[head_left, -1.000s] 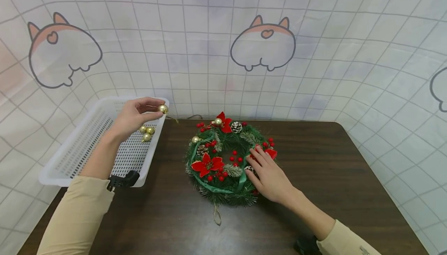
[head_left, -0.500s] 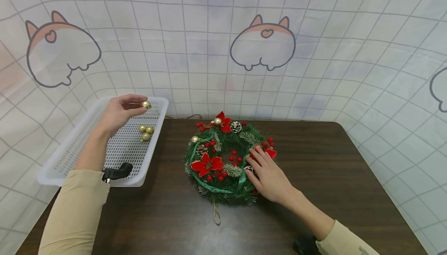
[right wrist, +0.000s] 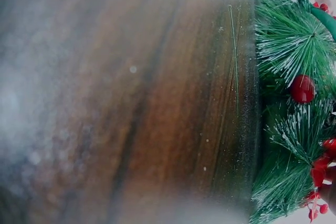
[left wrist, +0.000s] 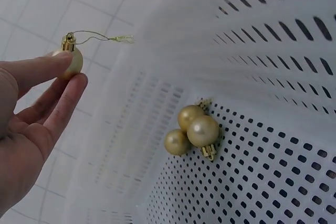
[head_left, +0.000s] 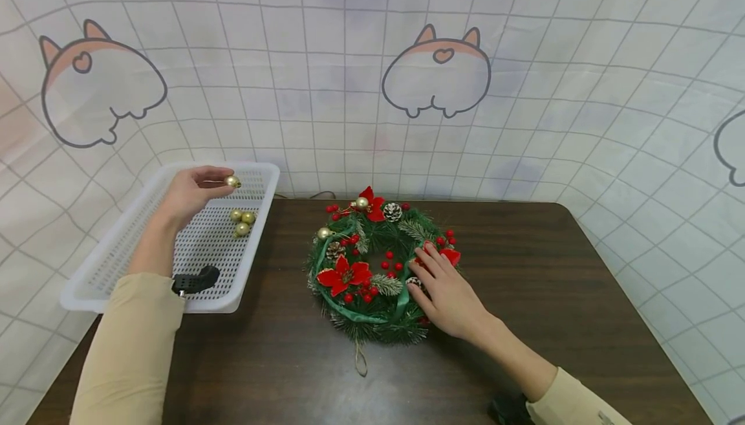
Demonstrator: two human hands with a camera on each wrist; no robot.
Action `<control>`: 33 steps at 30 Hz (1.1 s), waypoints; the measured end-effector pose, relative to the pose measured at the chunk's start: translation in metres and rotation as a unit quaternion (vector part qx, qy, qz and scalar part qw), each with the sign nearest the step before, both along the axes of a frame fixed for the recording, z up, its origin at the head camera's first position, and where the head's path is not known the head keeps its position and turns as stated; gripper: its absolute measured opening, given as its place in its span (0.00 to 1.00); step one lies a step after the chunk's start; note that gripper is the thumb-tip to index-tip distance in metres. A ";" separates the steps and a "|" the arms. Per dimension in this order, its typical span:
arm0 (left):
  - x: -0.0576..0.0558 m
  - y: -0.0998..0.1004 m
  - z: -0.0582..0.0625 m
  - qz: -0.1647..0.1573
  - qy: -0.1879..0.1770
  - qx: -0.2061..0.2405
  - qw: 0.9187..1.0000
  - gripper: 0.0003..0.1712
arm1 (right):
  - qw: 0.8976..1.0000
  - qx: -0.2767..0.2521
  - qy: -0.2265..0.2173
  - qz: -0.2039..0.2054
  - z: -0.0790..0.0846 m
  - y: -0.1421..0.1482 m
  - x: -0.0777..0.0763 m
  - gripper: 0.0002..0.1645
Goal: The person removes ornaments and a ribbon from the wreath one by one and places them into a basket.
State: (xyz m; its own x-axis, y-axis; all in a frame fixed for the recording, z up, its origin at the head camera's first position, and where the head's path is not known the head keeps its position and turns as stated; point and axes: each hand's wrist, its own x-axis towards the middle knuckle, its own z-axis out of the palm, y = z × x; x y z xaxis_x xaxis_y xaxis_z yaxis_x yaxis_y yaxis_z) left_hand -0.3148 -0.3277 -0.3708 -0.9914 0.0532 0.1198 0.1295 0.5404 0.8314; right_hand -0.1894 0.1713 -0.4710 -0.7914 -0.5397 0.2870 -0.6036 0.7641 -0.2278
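My left hand [head_left: 192, 195] is above the white plastic basket, pinching a gold Christmas ball [left wrist: 75, 62] between thumb and fingers. A thin gold loop of string trails from the ball's cap in the left wrist view. Below, 3 more gold balls [left wrist: 203, 131] lie together on the basket's perforated floor. My right hand [head_left: 448, 299] rests with fingers spread on the right side of a green Christmas wreath [head_left: 363, 315]. Red poinsettias [head_left: 345, 275], berries, pine cones [head_left: 392, 212] and a green ribbon decorate it. Two gold balls [head_left: 324, 233] sit at its upper left.
The white basket [head_left: 247, 270] stands at the left of the dark wooden table [head_left: 524, 257]. A twine loop [head_left: 361, 360] sticks out from the wreath's front edge. A white gridded cloth [head_left: 326, 82] with cartoon prints hangs behind. A dark object [head_left: 508, 409] lies by the right forearm.
My left hand has moved left with the gold ball, from the basket's right rim to further over the basket. The right hand and the wreath have stayed in place.
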 end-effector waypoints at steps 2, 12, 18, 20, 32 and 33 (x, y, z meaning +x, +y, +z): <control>-0.002 -0.002 -0.003 0.002 -0.007 -0.006 1.000 0.27 | 1.000 0.000 0.000 0.001 0.000 0.000 0.000 0.32; -0.009 -0.009 -0.016 -0.004 -0.058 -0.026 0.998 0.27 | 1.000 -0.003 0.004 0.002 0.000 0.000 0.000 0.32; -0.013 -0.012 -0.023 -0.003 -0.080 -0.050 0.996 0.26 | 1.000 -0.003 0.003 0.004 0.000 0.000 0.000 0.32; -0.015 -0.013 -0.026 0.000 -0.095 -0.059 0.994 0.27 | 1.000 -0.003 0.002 0.003 0.000 0.000 0.000 0.32; -0.022 -0.018 -0.045 0.003 -0.140 -0.081 0.987 0.27 | 1.000 -0.003 -0.001 0.003 0.001 0.000 0.001 0.32; -0.022 -0.019 -0.046 -0.001 -0.146 -0.082 0.986 0.27 | 1.000 -0.003 -0.001 0.004 0.001 0.000 0.001 0.32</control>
